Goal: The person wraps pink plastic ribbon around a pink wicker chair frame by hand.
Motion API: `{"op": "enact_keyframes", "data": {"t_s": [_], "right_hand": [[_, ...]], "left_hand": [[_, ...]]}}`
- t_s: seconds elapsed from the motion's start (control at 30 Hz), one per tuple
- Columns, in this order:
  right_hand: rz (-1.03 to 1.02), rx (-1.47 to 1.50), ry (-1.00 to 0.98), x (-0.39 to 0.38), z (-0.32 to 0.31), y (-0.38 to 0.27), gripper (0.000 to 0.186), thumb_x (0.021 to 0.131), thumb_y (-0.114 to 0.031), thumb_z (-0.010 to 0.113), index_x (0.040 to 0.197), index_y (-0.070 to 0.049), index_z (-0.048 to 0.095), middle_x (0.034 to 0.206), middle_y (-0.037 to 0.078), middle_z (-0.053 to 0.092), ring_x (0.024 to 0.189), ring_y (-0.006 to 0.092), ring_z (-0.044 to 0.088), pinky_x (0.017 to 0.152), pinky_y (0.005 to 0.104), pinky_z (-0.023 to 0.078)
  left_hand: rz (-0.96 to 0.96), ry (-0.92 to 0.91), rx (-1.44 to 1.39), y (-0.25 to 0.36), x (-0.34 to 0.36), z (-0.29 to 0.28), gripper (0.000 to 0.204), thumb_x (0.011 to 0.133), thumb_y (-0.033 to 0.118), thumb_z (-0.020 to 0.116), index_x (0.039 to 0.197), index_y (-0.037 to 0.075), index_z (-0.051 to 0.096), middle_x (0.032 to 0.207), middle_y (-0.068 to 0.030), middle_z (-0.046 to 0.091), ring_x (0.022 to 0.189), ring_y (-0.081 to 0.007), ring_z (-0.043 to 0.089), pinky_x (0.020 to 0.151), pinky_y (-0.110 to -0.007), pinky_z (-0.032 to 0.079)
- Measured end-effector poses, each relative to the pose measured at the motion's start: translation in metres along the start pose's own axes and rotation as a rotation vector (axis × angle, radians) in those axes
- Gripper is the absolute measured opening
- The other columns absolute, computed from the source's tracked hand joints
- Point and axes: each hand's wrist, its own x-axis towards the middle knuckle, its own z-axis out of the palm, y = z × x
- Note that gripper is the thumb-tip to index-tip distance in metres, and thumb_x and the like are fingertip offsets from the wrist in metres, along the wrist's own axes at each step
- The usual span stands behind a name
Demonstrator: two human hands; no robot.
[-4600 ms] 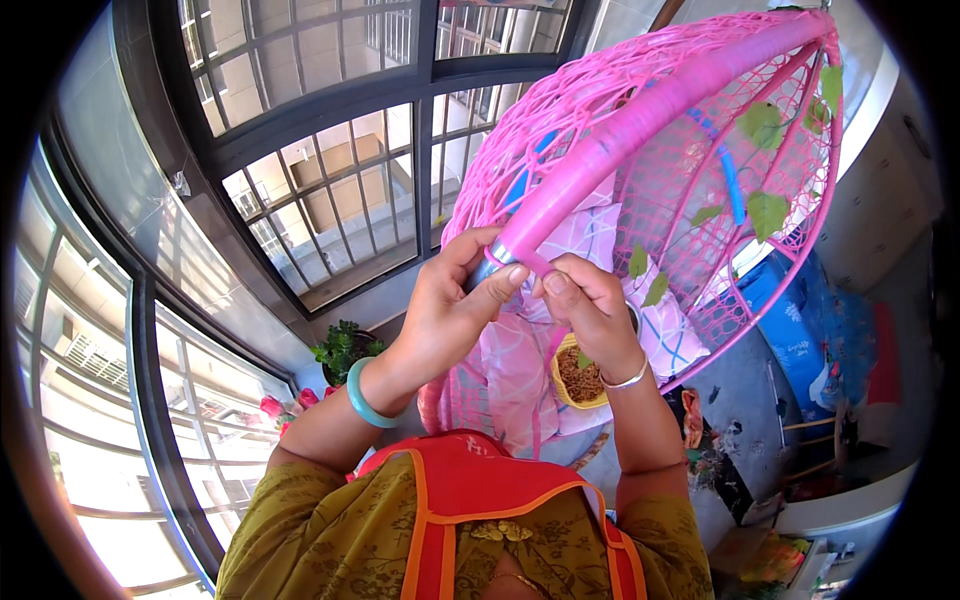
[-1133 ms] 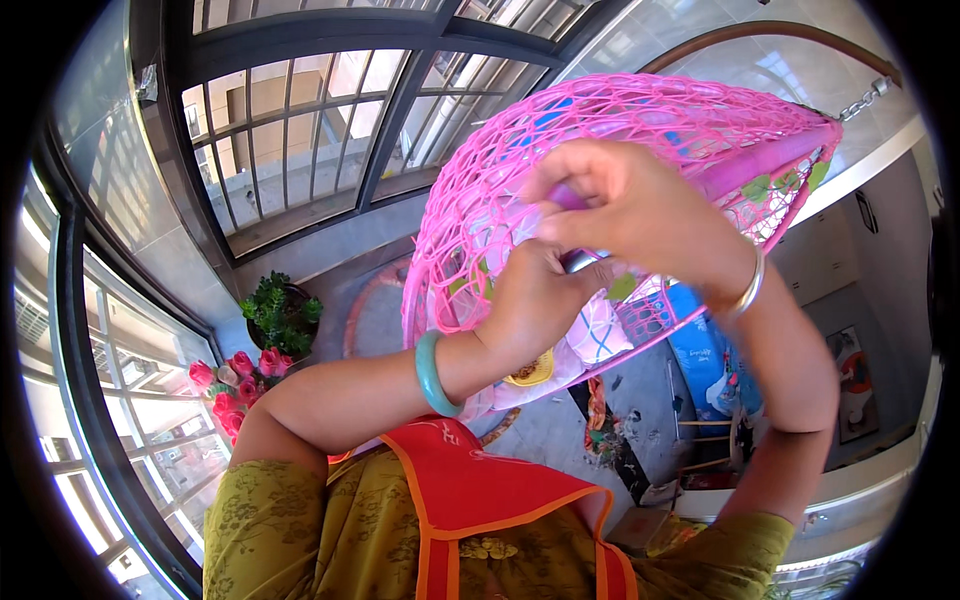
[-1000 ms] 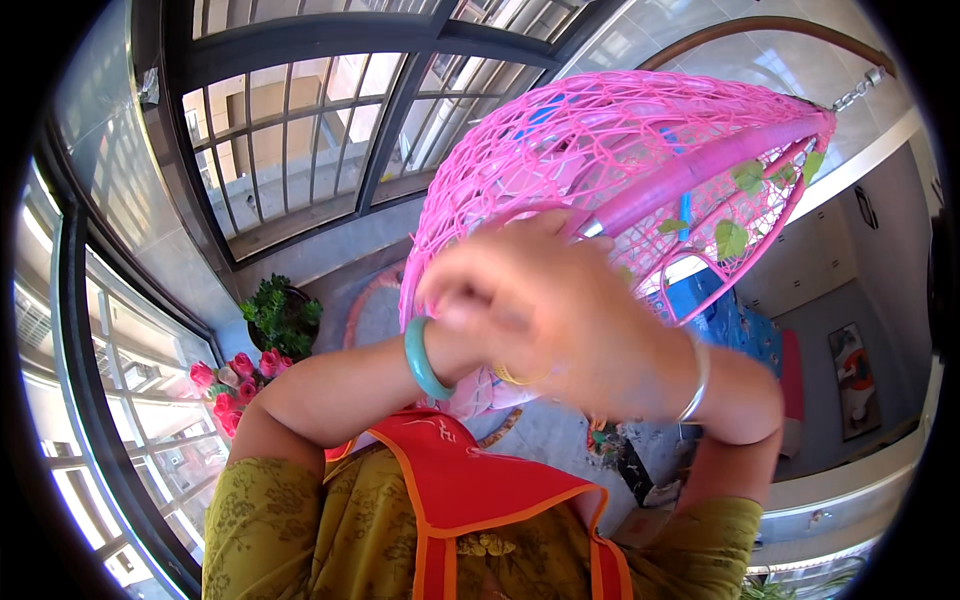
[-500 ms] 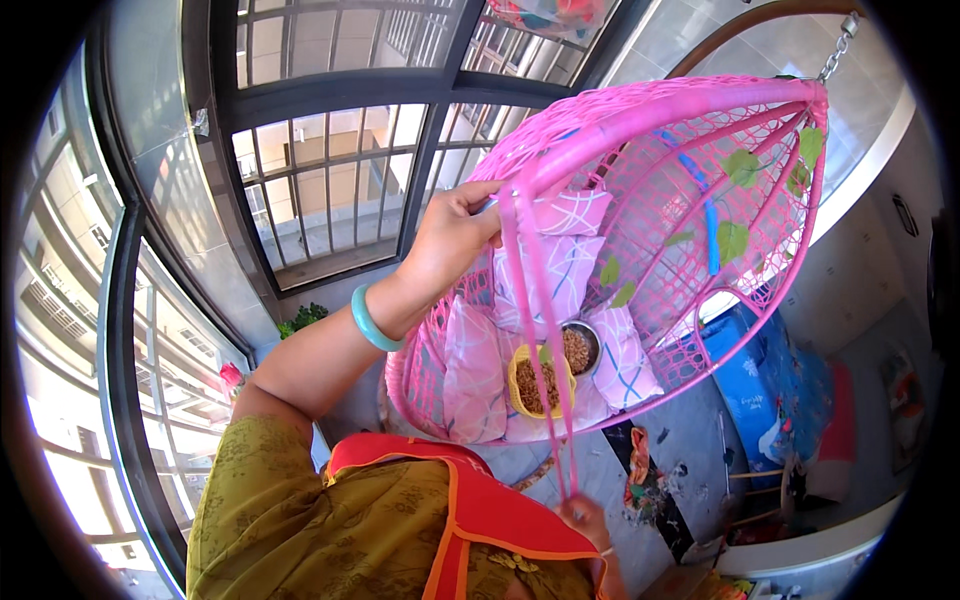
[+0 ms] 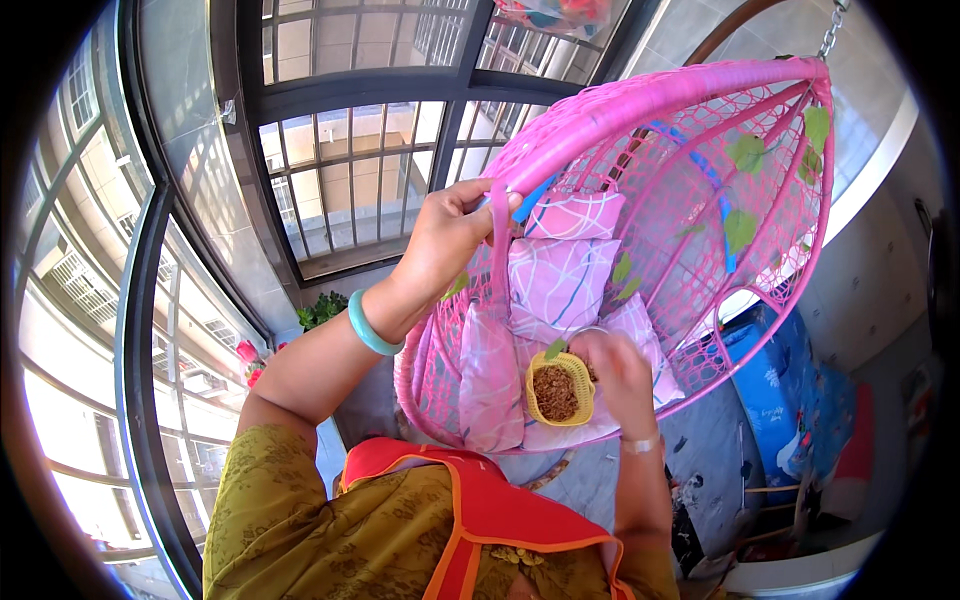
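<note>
Pink hanging chair, grasped at its left rim.
Left hand clasps rim and strip; right hand blurs before the chair's lower middle, its hold unclear; the pink strip hangs from the chair's left rim, where firm thumb pressure should keep it flat.

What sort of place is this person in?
Probably an enclosed balcony or sunroom at home: barred windows look out on a neighbouring building, a pink hanging chair holds patterned cushions, and a leafy green plant shows below the windows.
</note>
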Motion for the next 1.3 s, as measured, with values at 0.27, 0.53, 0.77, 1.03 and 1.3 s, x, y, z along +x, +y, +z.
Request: {"op": "enact_keyframes", "data": {"t_s": [0.27,0.53,0.77,1.03,1.3], "right_hand": [[-0.378,0.148,0.062,0.119,0.074,-0.081,0.015,0.082,-0.005,0.059,0.095,0.0,0.053,0.086,0.007,0.059,0.076,0.013,0.059,0.068,0.025,0.047],[-0.713,-0.207,0.152,0.128,0.072,-0.075,0.017,0.075,0.002,0.063,0.09,-0.001,0.055,0.082,0.009,0.057,0.07,0.0178,0.06,0.061,0.0267,0.048],[-0.782,-0.286,0.181,0.134,0.075,-0.072,0.014,0.076,0.002,0.061,0.086,0.0,0.052,0.079,0.011,0.055,0.066,0.021,0.058,0.058,0.0294,0.047],[-0.751,-0.249,0.182,0.132,0.079,-0.064,0.012,0.079,0.001,0.057,0.088,0.0,0.049,0.079,0.011,0.054,0.069,0.0226,0.056,0.062,0.0303,0.045],[-0.748,-0.246,0.171,0.131,0.078,-0.063,0.012,0.08,0.0,0.056,0.089,0.0,0.05,0.079,0.01,0.054,0.069,0.0211,0.056,0.063,0.0295,0.045]], "left_hand": [[-0.016,-0.007,-0.053,0.002,-0.009,0.006,0.021,0.085,0.012,0.059,0.1,-0.002,0.06,0.084,-0.0026,0.062,0.076,-0.006,0.055,0.071,-0.02,0.043],[-0.015,-0.012,-0.03,0.0,-0.004,0.002,0.023,0.085,0.011,0.059,0.102,-0.003,0.059,0.09,-0.0039,0.063,0.082,-0.0064,0.056,0.074,-0.021,0.044],[-0.025,-0.034,-0.046,-0.002,-0.004,0.001,0.024,0.085,0.011,0.058,0.105,-0.001,0.058,0.092,-0.0028,0.062,0.083,-0.006,0.055,0.075,-0.021,0.043],[0.062,-0.092,0.023,-0.006,-0.009,-0.002,0.026,0.089,0.014,0.053,0.11,0.0,0.054,0.096,-0.0016,0.058,0.088,-0.0064,0.052,0.078,-0.021,0.042],[0.005,-0.147,-0.122,-0.006,-0.011,-0.006,0.031,0.093,0.015,0.044,0.12,-0.001,0.041,0.103,-0.0056,0.055,0.093,-0.0092,0.052,0.08,-0.023,0.042]]}}
